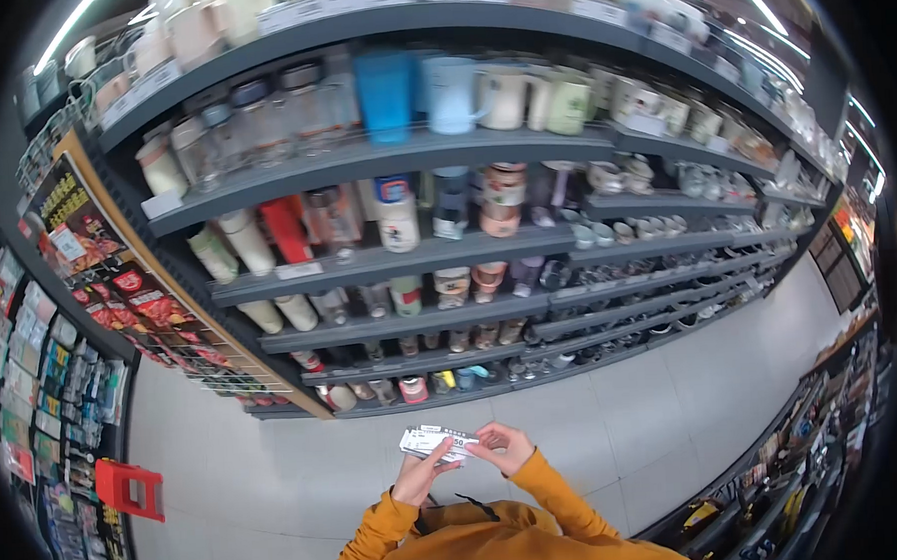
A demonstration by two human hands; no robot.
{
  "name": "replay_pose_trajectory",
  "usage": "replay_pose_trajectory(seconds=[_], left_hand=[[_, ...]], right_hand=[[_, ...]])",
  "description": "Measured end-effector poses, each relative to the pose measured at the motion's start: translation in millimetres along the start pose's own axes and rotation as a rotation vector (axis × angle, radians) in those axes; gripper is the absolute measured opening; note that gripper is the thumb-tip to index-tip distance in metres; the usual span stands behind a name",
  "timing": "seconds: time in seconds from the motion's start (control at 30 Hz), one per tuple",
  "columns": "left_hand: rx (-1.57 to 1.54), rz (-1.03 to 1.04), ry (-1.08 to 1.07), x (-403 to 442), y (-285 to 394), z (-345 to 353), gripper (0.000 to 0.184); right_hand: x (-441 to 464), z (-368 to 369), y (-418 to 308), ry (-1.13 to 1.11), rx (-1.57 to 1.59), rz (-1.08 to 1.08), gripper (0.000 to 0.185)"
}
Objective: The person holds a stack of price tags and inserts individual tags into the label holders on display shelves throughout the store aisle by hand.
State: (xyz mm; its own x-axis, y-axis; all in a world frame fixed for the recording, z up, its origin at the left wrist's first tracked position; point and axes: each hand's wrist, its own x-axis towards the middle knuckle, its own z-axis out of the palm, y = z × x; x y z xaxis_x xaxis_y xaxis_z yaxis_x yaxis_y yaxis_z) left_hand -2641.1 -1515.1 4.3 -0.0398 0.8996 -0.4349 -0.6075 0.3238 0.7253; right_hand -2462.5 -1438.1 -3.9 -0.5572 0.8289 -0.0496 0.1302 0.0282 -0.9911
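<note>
Left hand (415, 479) held price labels (422, 440), thumb across top, left end jutting past grip. Right hand (508, 447) was at labels' right end; whether pinching, could not tell. Labels sat between 2 hands, above grey floor (615, 423).

There are two hands (414, 480), two orange sleeves (568, 500), one bundle of labels (426, 441), one red stool (149, 490) and two blue containers (383, 95).
</note>
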Motion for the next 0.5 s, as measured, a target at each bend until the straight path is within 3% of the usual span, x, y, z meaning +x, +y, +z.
replay_pose_trajectory(seconds=[0.13, 0.3, 0.43, 0.5], left_hand=[[0.087, -0.065, -0.068, 1, -73, 93, 0.026], [0.075, -0.137, -0.175, -16, -136, 196, 0.027], [0.069, -0.13, -0.241, -20, -164, 247, 0.027], [0.099, -0.133, -0.169, -19, -177, 262, 0.027]], right_hand=[[-78, -77, 17, 0.224, 0.122, 0.0, 0.018], [-163, -171, 10, 0.373, 0.027, 0.062, 0.017], [-199, -219, 14, 0.407, -0.03, 0.028, 0.018], [-207, -230, 19, 0.463, -0.022, -0.013, 0.019]])
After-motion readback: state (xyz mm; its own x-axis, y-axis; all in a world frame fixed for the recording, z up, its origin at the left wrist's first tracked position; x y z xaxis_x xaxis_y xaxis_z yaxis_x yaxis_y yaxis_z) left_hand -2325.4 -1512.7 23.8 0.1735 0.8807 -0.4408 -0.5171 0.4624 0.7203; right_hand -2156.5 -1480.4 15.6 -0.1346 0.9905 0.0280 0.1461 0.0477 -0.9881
